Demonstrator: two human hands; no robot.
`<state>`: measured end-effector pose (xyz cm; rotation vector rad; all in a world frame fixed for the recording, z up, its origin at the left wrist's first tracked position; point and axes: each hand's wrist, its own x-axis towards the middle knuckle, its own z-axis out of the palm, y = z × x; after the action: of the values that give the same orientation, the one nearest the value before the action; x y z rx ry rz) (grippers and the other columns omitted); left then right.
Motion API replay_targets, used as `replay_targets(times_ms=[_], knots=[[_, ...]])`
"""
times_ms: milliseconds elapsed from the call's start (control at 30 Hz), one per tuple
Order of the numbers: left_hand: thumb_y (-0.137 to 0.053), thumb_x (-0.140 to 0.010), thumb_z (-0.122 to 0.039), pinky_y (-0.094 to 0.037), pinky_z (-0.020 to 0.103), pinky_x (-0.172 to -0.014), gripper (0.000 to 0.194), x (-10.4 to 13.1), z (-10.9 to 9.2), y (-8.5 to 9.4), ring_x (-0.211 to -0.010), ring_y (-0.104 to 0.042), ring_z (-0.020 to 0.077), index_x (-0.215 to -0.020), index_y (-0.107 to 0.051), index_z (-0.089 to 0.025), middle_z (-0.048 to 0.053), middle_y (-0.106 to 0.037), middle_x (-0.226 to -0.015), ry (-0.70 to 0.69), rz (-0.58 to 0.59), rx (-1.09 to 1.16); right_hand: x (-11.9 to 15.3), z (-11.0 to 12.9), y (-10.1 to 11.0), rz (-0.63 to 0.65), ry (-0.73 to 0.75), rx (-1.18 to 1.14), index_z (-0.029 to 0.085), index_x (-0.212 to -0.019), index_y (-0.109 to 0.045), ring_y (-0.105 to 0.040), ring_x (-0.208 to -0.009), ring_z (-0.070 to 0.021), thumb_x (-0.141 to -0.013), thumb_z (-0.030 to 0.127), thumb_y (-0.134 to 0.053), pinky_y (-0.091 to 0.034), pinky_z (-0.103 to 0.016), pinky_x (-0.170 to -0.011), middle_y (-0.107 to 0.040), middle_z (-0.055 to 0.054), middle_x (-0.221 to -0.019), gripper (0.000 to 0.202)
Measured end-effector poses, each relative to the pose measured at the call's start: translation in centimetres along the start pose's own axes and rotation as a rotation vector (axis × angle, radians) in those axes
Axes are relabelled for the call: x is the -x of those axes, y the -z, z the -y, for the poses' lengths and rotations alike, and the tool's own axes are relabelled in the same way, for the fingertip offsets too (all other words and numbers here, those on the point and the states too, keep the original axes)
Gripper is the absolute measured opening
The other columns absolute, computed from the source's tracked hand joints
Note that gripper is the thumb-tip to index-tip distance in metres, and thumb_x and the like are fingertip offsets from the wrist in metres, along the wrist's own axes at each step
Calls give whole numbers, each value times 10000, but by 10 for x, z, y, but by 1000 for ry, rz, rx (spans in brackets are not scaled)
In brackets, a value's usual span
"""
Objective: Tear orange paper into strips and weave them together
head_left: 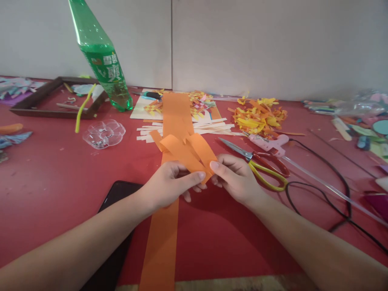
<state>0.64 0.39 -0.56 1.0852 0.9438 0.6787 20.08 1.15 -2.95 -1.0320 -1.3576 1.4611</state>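
Note:
Both hands hold folded orange paper strips (185, 150) in front of me, above the table. My left hand (174, 182) pinches the near end of one strip between thumb and fingers. With thumb and fingers closed, my right hand (232, 176) grips the strip's right side. Where the strips cross under my fingers is partly hidden. Below and behind them a long orange paper band (160, 242) runs from the near table edge toward the back. Red-and-yellow-handled scissors (257, 161) lie just right of my right hand, blades pointing left.
A pink glue gun (269, 141) with a black cord lies beyond the scissors. Orange and yellow scraps (260, 117) are piled behind. A green bottle (104, 60), a dark wooden frame (45, 114), a clear flower-shaped dish (104, 133) and a black phone (121, 194) are at left.

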Motion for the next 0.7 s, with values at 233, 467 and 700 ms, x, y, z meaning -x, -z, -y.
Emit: replay_targets(times_ms=[233, 467, 700], knots=[[-668, -801, -499, -465, 168, -424, 373, 3, -3, 1, -604, -642, 136, -721, -704, -137, 80, -719, -730, 77, 93, -53, -5, 8, 0, -144, -18, -160, 192, -562, -512, -448, -479, -95, -792, 416, -721, -332, -240, -456, -533, 28, -529, 383], [-651, -769, -610, -486, 183, -500, 442, 13, -13, 12, -597, -645, 126, -738, -721, -175, 76, -738, -765, 399, 756, -4, -6, 6, 1, -93, 131, -150, 213, -551, -568, -480, -573, -144, -795, 340, -694, -383, -292, -548, -533, 5, -579, 302], [-717, -778, -493, -577, 261, -714, 356, 3, -5, 9, -886, -673, 172, -999, -696, -214, 91, -670, -1144, 163, 316, 436, 0, 15, 6, 61, 150, -111, 210, -531, -553, -586, -894, -222, -730, 353, -734, -478, -393, -827, -607, -37, -960, 305]])
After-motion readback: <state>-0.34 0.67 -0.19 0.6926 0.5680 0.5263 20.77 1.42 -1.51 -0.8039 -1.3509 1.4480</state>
